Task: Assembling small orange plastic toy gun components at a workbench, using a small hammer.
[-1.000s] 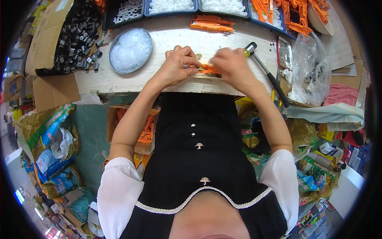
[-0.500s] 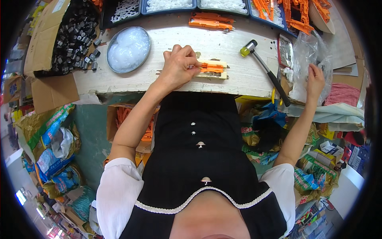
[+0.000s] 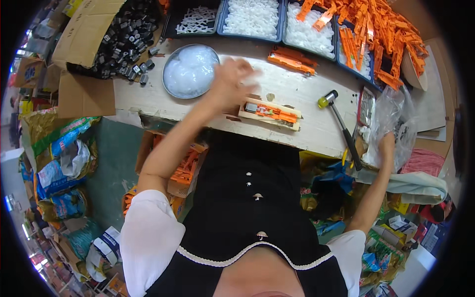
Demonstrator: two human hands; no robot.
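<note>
My left hand (image 3: pixel 228 85) is in the air over the bench, between the round dish (image 3: pixel 166 74) of clear jelly-like stuff and a pale block-shaped holder (image 3: pixel 295 126). Motion blurs it, but its fingers look spread, with nothing seen between them. In the holder lies an orange plastic part (image 3: pixel 277 114) with a dark grey block (image 3: pixel 251 107) at its left end. On the right, my right hand (image 3: pixel 387 144) reaches into a clear plastic bag (image 3: pixel 396 111); its fingertips are hidden there, so I cannot tell what they touch.
A hammer (image 3: pixel 341 126) with a yellow-and-black head lies right of the holder. Orange assemblies (image 3: pixel 292 60) rest behind it. Blue trays (image 3: pixel 284 29) of white parts and an orange heap (image 3: pixel 391 34) line the back. A cardboard box (image 3: pixel 86 32) of black-and-silver pieces stands left.
My left hand has come off the orange part and risen away from the holder, exposing the grey block. My right hand has moved down into the plastic bag. The view has shifted.
</note>
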